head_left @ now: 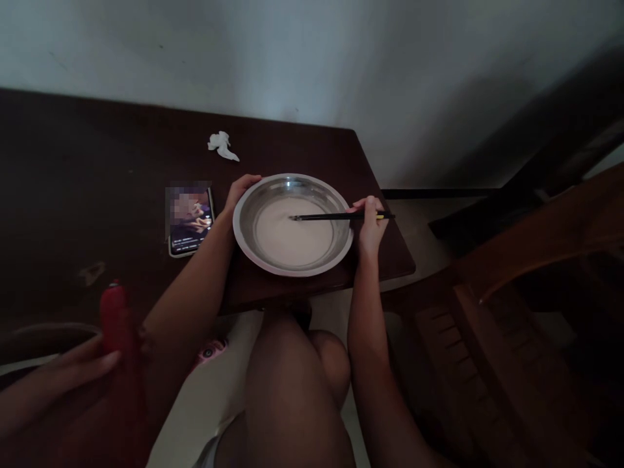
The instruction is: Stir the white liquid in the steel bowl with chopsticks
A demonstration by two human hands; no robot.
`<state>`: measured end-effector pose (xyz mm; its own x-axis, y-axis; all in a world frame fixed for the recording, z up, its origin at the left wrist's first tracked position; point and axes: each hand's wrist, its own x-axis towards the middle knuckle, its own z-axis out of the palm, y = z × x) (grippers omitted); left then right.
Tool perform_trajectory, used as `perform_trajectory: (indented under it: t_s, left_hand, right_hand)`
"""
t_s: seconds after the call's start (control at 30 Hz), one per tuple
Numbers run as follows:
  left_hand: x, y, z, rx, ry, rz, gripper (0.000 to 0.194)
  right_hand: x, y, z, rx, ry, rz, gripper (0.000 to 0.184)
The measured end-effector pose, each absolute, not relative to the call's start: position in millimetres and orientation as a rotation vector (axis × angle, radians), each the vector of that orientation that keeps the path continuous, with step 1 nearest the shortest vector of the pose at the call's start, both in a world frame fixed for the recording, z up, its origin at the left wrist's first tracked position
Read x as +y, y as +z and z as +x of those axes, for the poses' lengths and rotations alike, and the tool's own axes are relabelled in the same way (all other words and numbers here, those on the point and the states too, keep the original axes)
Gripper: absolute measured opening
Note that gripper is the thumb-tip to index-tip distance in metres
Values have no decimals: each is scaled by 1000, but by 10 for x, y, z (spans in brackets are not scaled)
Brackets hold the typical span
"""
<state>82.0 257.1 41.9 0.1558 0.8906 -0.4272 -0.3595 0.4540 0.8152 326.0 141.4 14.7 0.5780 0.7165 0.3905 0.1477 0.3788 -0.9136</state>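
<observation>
A wide steel bowl (292,271) stands near the front right corner of the table, with a smooth, pale, milky liquid (292,242) in it. My left hand (242,188) grips the bowl's far left side, fingers curled around the rim and partly hidden behind it. In my right hand (371,224) is a pair of dark chopsticks (326,216), held almost level across the bowl's right side. Their tips reach the liquid close to its middle.
A phone (192,227) with a lit screen lies left of my forearm on the dark table (121,149). Crumpled tissue (223,145) sits behind it. At lower left another person's hand (82,374) holds a red, long object (119,331). A wooden chair (468,325) stands right.
</observation>
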Motion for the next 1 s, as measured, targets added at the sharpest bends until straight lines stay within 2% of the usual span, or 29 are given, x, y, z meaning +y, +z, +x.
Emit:
perform_trajectory:
  t_s: [0.2, 0.37, 0.5, 0.73, 0.9, 1.0]
  left_hand:
    - [2502, 466, 830, 1033, 932, 632, 33]
    - [2485, 501, 837, 1032, 919, 613, 40]
    - [2517, 475, 841, 1038, 931, 613, 41]
    - [2570, 371, 805, 1037, 947, 676, 21]
    - [2594, 304, 751, 995, 897, 680, 7]
    - [2609, 263, 736, 988, 889, 670, 5]
  right_hand:
    - [1396, 146, 3253, -1018, 532, -1179, 53]
    - [1415, 146, 3258, -882, 424, -1148, 52]
    - [1403, 158, 3247, -944, 513, -1131, 54]
    - [1419, 160, 3253, -814, 437, -1128, 56]
    - [1397, 173, 3230, -999, 539, -1119, 52]
    - [1405, 177, 3235, -987, 465, -1123, 52]
